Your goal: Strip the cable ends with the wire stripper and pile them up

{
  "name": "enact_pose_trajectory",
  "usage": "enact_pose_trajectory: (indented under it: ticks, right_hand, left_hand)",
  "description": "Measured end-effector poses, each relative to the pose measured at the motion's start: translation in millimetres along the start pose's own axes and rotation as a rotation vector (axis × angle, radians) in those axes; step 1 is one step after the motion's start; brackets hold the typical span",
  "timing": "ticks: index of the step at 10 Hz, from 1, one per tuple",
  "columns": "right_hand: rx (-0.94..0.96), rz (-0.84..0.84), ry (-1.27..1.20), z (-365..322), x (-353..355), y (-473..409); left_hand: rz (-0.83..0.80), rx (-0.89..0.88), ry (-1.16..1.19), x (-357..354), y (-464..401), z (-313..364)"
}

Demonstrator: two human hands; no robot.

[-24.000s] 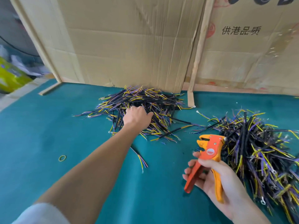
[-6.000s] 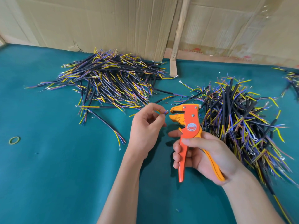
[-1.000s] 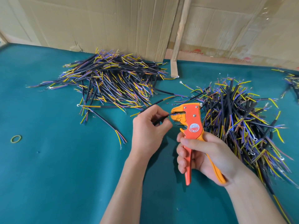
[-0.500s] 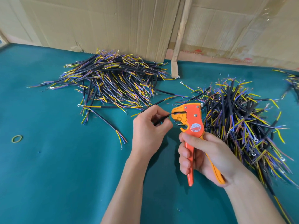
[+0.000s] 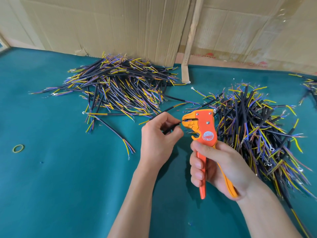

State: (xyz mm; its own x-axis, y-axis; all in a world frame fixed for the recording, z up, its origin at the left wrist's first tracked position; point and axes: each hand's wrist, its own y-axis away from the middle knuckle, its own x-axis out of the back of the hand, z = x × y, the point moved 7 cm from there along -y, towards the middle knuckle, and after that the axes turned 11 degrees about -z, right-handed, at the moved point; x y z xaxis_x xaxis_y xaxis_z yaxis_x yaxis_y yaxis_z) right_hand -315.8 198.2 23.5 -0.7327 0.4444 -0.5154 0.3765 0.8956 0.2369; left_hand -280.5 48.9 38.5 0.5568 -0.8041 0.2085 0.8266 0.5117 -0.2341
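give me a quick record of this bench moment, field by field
left hand: pinches a black cable, its end fed into the stripper head
right hand: grips the orange wire stripper by its handles
left pile: cables near the cardboard
right pile: cables beside the stripper
surface: teal mat
stray item: rubber band, far left

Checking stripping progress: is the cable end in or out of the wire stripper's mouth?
In. The left hand pinches the black cable, its tip inside the wire stripper gripped by the right hand.
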Motion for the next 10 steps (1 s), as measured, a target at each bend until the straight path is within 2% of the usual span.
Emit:
enact_pose_trajectory:
  ticks: [2,3,4,5,6,7,8,9,10]
  right_hand:
    - [0.070,0.128,0.034,3,1,-3]
    - [0.074,0.092,0.011,2,-1,-3]
    - [0.090,-0.025,-0.061,-4,-7,2]
    - [0.066,-0.013,-0.020,-6,-11,4]
    - [0.005,0.167,0.118,-7,0,7]
    - [-0.105,0.288,0.569,-15,-8,-3]
    - [-0.074,0.335,1.166,-26,-32,-27]
    - [-0.071,0.319,1.725,-18,-59,-46]
    - [-0.064,0.294,1.804,-18,-61,-41]
  left_hand:
    - [-0.028,0.024,0.026,-1,-1,-3]
    - [-0.027,0.042,0.055,1,0,-3]
    - [-0.036,0.051,0.112,1,1,0]
    - [0.038,0.118,0.165,14,6,0]
    - [0.225,0.130,0.224,52,-2,13]
    - [0.452,0.151,0.374,103,-45,25]
    - [0.376,0.240,0.227,131,-90,30]
    - [0.202,0.304,-0.181,145,-96,27]
    - [0.165,0.243,-0.341,173,-47,20]
